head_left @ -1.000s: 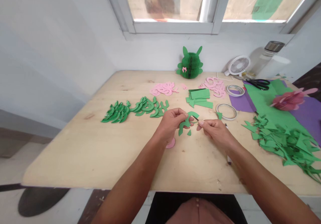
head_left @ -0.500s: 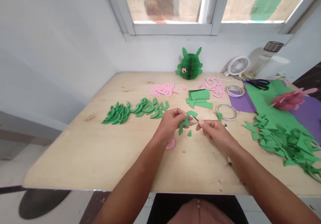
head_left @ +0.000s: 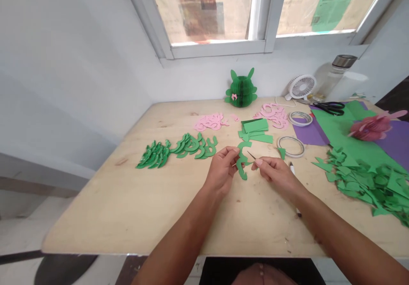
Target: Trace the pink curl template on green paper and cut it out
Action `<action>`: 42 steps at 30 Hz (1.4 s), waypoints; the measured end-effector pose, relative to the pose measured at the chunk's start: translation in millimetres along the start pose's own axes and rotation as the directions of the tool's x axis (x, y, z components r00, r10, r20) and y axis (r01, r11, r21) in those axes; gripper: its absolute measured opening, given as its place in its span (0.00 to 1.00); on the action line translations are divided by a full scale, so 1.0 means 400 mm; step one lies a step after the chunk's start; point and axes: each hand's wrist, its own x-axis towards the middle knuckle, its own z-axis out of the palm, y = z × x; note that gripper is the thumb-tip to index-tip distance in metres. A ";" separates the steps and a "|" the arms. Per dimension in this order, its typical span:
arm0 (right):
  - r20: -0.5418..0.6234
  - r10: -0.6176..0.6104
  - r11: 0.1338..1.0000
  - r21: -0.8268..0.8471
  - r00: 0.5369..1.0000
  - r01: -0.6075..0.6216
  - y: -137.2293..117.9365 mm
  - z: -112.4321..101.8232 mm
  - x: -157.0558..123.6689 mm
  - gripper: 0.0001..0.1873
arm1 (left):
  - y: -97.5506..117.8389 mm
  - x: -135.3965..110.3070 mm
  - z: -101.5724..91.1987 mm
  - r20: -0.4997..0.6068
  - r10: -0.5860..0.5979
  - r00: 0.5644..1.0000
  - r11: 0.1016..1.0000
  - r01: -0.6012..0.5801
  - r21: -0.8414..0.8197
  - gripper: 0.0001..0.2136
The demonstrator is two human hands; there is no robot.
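Observation:
My left hand (head_left: 223,168) pinches a wavy green paper cutout (head_left: 242,161) between thumb and fingers, holding it upright above the table. Facing it from the right, my right hand (head_left: 274,172) is closed around small scissors (head_left: 251,154); a thin dark pointed blade sticks out toward the cutout, and the handles are hidden in the fingers. Left of my hands lie stacked green curved cutouts (head_left: 190,144) and a second pile of green pieces (head_left: 154,155). Behind the hands sit green paper strips (head_left: 255,126).
Pink cutouts (head_left: 211,122) lie farther back, with a green honeycomb paper figure (head_left: 242,91) at the wall. Tape rolls (head_left: 291,154), a marker (head_left: 292,168), black scissors (head_left: 329,107), a white fan (head_left: 302,87), a bottle (head_left: 338,74) and green scraps (head_left: 367,182) are on the right.
The cutout has turned more upright in my left hand, and the scissors' dark tip stands clear of its edge. The small green scrap and pink piece near my hands no longer show.

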 end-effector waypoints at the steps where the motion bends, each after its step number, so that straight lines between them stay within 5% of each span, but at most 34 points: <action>1: -0.015 0.001 1.000 0.018 1.000 -0.001 -0.001 0.000 0.001 0.23 | -0.001 0.000 0.000 -0.008 0.002 1.000 1.000 -0.002 -0.017 0.11; 7: -0.258 0.006 0.981 0.190 0.966 0.044 -0.009 0.001 0.002 0.19 | -0.015 -0.013 0.015 -0.015 -0.021 1.000 1.000 0.021 0.018 0.11; 14: -0.339 -0.002 0.974 0.214 0.941 0.079 -0.004 -0.002 0.007 0.17 | -0.030 -0.029 0.039 0.042 -0.058 0.997 0.988 0.052 0.143 0.11; 30: -0.336 -0.049 0.999 -0.011 0.941 0.048 -0.017 -0.007 0.001 0.14 | -0.015 -0.017 0.018 0.049 -0.051 0.997 0.923 0.028 0.385 0.10; 37: -0.272 -0.081 0.985 0.126 0.959 0.119 -0.014 -0.010 -0.006 0.21 | -0.009 -0.013 0.014 0.025 -0.012 1.000 0.964 0.005 0.264 0.10; 42: -0.175 -0.067 0.994 0.068 0.982 0.080 0.002 -0.011 0.001 0.25 | -0.003 -0.010 0.010 0.021 -0.017 1.000 0.990 0.014 0.143 0.10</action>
